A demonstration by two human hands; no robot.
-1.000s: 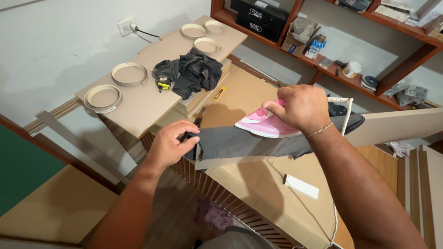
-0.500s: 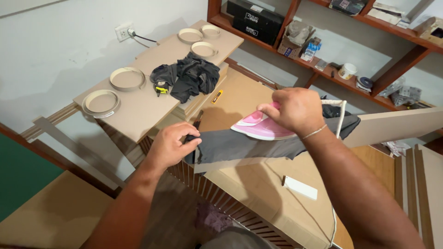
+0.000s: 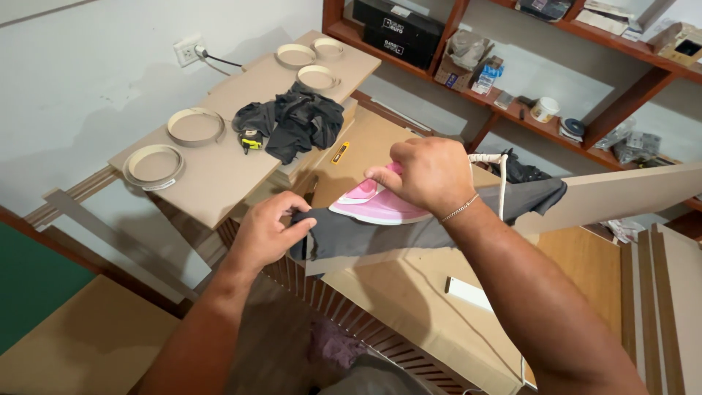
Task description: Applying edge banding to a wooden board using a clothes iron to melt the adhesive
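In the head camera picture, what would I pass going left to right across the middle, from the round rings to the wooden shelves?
Round ring → tape measure → left hand pinching the grey cloth → pink iron → right hand on the iron's handle → white tub on the shelf.

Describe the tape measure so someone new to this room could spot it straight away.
Start at the long tan board under the wall socket, with pale round rings lying on it. Beside the heap of dark clothes in its middle sits the tape measure, at the heap's ring-side edge. It is small, black and yellow, the only yellow thing on that board.
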